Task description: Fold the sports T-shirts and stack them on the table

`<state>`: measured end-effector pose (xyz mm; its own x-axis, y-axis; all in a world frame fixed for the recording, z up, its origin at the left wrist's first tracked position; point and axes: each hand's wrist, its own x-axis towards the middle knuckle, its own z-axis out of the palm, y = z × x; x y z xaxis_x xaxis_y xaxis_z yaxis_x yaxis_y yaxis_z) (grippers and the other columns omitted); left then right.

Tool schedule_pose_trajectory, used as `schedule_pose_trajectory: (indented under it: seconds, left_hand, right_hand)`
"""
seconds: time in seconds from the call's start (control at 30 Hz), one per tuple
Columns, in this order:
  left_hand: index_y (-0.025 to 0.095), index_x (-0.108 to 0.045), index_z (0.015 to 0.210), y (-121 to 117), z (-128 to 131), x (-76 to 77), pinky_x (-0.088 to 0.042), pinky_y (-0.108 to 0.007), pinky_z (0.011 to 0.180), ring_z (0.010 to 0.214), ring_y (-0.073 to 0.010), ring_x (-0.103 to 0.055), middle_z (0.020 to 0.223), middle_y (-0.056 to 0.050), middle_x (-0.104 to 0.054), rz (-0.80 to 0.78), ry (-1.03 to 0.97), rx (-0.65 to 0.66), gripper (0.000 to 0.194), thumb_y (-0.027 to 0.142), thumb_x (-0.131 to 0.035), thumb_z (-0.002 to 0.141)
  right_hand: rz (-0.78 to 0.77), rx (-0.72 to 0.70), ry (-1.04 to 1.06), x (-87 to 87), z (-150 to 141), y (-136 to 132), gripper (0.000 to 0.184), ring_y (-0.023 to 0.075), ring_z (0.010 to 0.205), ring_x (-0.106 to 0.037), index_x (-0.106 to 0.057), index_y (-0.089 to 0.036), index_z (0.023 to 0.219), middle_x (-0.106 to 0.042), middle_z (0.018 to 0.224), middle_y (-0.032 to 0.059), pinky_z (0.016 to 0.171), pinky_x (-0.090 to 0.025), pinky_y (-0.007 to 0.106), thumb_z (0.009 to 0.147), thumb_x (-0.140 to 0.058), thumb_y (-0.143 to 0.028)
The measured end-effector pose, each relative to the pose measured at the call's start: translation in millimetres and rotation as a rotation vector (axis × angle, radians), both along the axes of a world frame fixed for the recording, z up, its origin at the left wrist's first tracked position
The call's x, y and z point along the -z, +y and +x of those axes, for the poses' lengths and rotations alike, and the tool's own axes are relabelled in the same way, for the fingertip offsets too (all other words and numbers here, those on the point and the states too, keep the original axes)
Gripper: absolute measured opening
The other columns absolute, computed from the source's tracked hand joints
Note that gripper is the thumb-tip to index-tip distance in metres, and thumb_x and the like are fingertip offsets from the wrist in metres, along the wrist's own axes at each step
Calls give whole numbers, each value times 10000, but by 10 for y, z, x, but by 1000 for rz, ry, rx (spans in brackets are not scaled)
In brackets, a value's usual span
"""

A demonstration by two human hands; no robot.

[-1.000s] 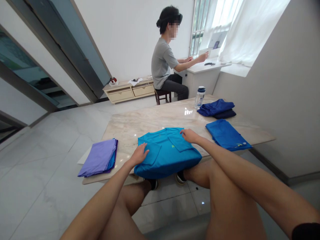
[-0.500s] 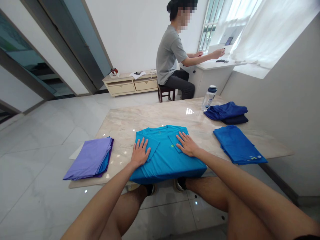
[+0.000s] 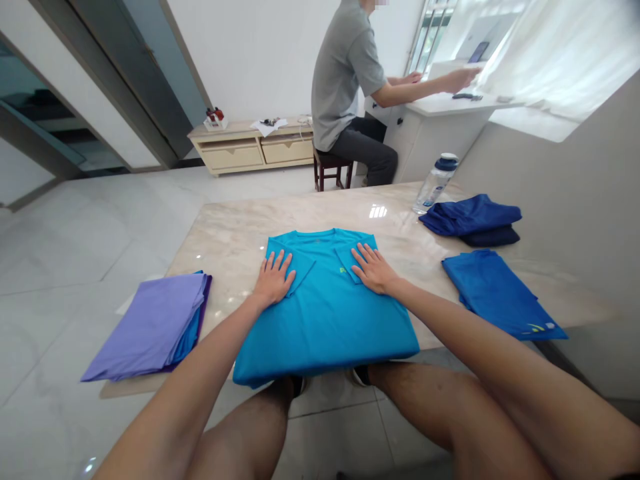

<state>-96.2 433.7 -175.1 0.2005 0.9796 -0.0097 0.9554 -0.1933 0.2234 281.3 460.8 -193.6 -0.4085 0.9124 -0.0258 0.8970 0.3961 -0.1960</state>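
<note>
Compared with one second earlier, the left hand [image 3: 273, 279] and the right hand [image 3: 376, 271] lie flatter on the shirt [image 3: 325, 327], and the right hand is off the shoulder corner. Shirt position: at the middle of the tabletop's [image 3: 240, 217] near edge, with its lower portion hanging over that edge. Hand state: both rest palm down with fingers extended and slightly spread, one on each inward-turned sleeve [image 3: 304, 265]; neither grips the fabric. To press the sleeves well, keep the palms level and apply equal pressure. Work creases outward from the middle without dragging the neckline out of square. Caution: the hanging portion lacks support, so its weight may pull the shirt toward the near edge; keep the upper part steady. Containers: a clear bottle [image 3: 434, 187] with a blue lid [image 3: 447, 161] stands near the tabletop's far edge, toward the right corner; its fill level cannot be read. Beyond the far edge, a small white box [image 3: 219, 125] on a low cabinet [image 3: 237, 134] holds dark red bottles [image 3: 214, 114]. Two drawers [image 3: 233, 158] sit pushed into the cabinet; their contents are hidden.
</note>
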Motion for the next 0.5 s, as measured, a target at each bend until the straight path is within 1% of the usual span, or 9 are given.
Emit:
schedule_pose_trajectory:
  seconds: [0.07,0.13,0.23,0.37,0.43,0.5]
  left_hand:
    - [242,-364,1745,-147,5,1,-104,-580,1388,1720,-380,-131,1848,-69,-228,5,-10,-1,719,538,-371,1090]
    - [236,-380,1739,-341,7,-2,-109,-591,1386,1717,-390,-138,1843,-82,-240,13,-12,6,721,541,-384,1085]
    - [212,-386,1735,-679,26,-18,-113,-610,1381,1715,-406,-138,1840,-104,-242,14,4,18,731,548,-369,1086]
    - [182,-383,1734,-1177,104,-75,-121,-642,1370,1708,-437,-140,1838,-133,-238,-15,30,10,737,537,-355,1089]
    - [179,-398,1725,-1407,142,-132,-154,-653,1358,1703,-450,-151,1832,-147,-260,-45,53,12,730,531,-373,1086]
    - [188,-457,1687,-1574,148,-224,-240,-649,1330,1680,-458,-231,1801,-166,-343,-84,77,42,705,530,-437,1071]
  right_hand:
    - [-18,-6,-12,-25,30,-93,754,359,1717,-103,-294,-175,1776,-129,1844,125,1386,-137,579,1149,-263,-593]
    - [-23,-5,-27,-43,57,-253,759,362,1716,-107,-293,-168,1775,-132,1842,132,1384,-149,582,1147,-262,-594]
    - [-3,0,-45,-36,87,-599,775,365,1714,-111,-303,-160,1771,-142,1841,137,1383,-162,581,1144,-243,-610]
    - [33,-9,-43,10,107,-1129,755,364,1707,-165,-339,-193,1763,-193,1836,131,1371,-211,581,1138,-252,-609]
    - [6,0,-40,-20,123,-1321,738,374,1701,-193,-360,-206,1756,-229,1832,131,1366,-223,585,1131,-305,-594]
    - [-60,-33,-14,-129,170,-1401,716,412,1668,-280,-418,-205,1731,-295,1813,152,1342,-271,605,1105,-424,-554]
